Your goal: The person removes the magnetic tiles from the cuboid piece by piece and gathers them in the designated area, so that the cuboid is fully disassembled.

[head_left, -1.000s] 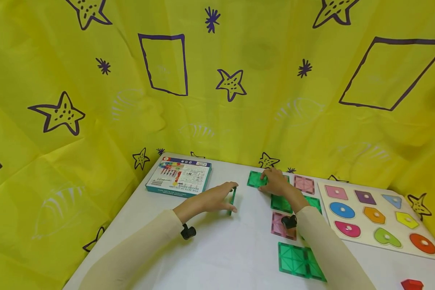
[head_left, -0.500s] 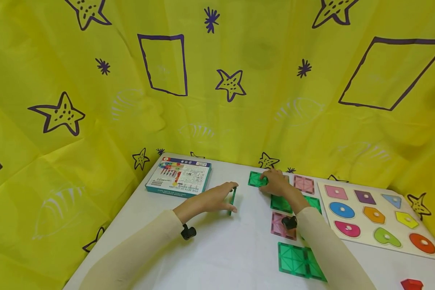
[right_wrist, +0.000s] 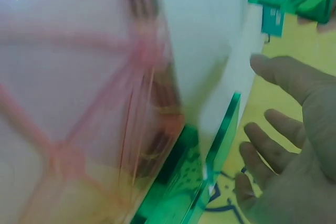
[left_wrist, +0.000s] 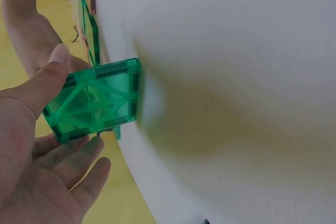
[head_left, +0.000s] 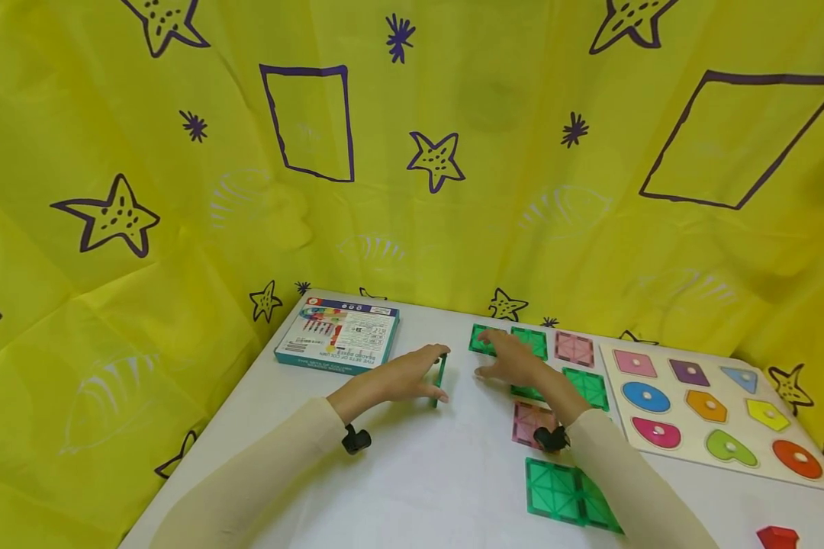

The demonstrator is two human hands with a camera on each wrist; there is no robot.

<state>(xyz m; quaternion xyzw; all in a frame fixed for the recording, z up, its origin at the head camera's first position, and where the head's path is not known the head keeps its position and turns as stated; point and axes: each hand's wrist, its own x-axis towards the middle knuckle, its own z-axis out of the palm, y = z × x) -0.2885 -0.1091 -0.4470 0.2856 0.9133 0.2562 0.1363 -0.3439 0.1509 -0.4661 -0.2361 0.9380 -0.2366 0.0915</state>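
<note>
My left hand (head_left: 408, 375) holds a green translucent magnetic tile (left_wrist: 94, 100) between thumb and fingers, on edge and tilted, left of the tile layout. My right hand (head_left: 515, 360) hovers with fingers spread and nothing in its grasp. Just past its fingertips a green tile (head_left: 478, 340) lies at the back, with another green tile (head_left: 534, 345) and a pink tile (head_left: 574, 349) to its right. Under the right wrist lie a further green tile (head_left: 587, 390) and a second pink tile (head_left: 530, 419). Two joined green tiles (head_left: 552, 490) lie nearer, partly behind the sleeve.
A boxed bead set (head_left: 339, 332) lies at the back left of the white table (head_left: 384, 480). To the right is a shape puzzle board (head_left: 680, 418) with knobbed pieces. A red piece (head_left: 777, 537) sits near the front right. Yellow curtain (head_left: 384, 213) hangs behind.
My right hand has let go of the back left green tile and pulled slightly toward me, its fingers spreading. The left hand still holds its tile in the same place.
</note>
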